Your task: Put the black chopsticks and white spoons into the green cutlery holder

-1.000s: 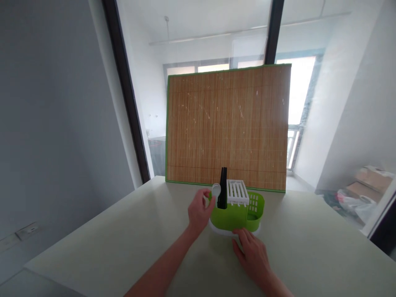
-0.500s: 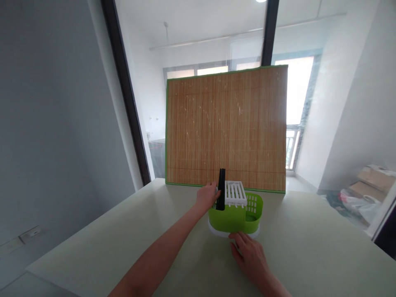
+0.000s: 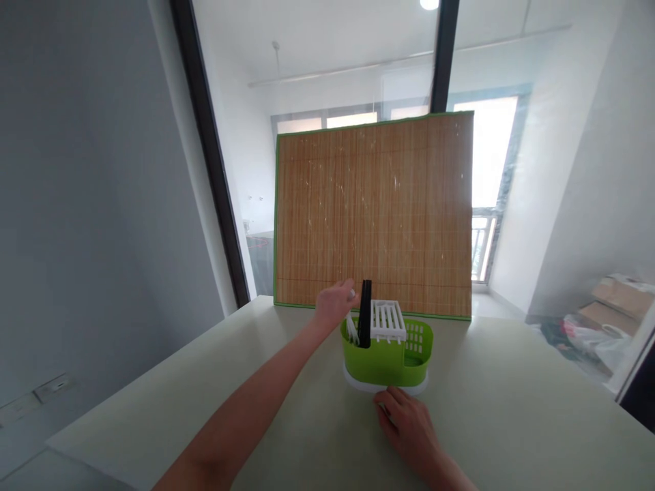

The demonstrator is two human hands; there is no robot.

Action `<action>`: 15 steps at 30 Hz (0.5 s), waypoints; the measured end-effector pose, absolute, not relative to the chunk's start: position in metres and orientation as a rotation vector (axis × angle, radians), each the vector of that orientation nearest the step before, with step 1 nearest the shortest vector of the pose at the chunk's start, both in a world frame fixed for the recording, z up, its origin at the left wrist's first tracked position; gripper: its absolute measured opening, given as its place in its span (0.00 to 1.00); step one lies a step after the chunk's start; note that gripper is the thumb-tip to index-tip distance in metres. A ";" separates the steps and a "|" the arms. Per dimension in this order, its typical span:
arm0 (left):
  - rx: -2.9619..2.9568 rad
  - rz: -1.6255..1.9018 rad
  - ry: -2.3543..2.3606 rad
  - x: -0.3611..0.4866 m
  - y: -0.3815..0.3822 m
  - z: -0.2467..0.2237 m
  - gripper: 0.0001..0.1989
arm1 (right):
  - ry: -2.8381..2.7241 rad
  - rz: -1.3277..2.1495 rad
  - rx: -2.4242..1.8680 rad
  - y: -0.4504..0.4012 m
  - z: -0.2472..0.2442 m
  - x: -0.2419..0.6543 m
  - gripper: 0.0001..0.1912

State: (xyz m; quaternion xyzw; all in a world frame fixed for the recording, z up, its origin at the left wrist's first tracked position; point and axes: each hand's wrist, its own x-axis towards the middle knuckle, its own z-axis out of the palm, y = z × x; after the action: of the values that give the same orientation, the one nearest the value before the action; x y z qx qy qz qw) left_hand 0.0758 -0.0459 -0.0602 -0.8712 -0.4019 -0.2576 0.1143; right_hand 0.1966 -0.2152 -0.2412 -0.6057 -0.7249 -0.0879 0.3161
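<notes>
A green caddy (image 3: 381, 363) with a white base stands on the table. Black chopsticks (image 3: 365, 314) lean upright in its left part, beside a white slatted rack (image 3: 387, 319) across the top. White utensils (image 3: 353, 330) show at the caddy's left end. Above them my left hand (image 3: 334, 303) is closed round a white handle; where that handle leads is partly hidden. My right hand (image 3: 404, 419) rests at the front edge of the white base, fingers curled together; I cannot make out anything in them.
A bamboo mat (image 3: 373, 218) with green edging stands upright behind the caddy, against the glass. The pale table (image 3: 215, 382) spreads to both sides. Cardboard boxes (image 3: 621, 296) and plastic bags lie at the far right.
My left hand has moved up and left from beside the chopsticks, with a white handle now showing in it. My right hand's fingers have drawn closer together, and the caddy has shifted very slightly left.
</notes>
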 end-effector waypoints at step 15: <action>-2.436 0.251 -1.404 -0.086 -0.001 -0.091 0.07 | -1.957 -0.242 -1.582 -0.216 -0.244 0.199 0.08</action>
State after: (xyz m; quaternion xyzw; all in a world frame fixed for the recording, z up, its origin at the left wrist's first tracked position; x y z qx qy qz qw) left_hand -0.0856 -0.0009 -0.0905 -0.8520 -0.4911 0.0879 0.1588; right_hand 0.1989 -0.2158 -0.2440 -0.5967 -0.7379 -0.0912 0.3019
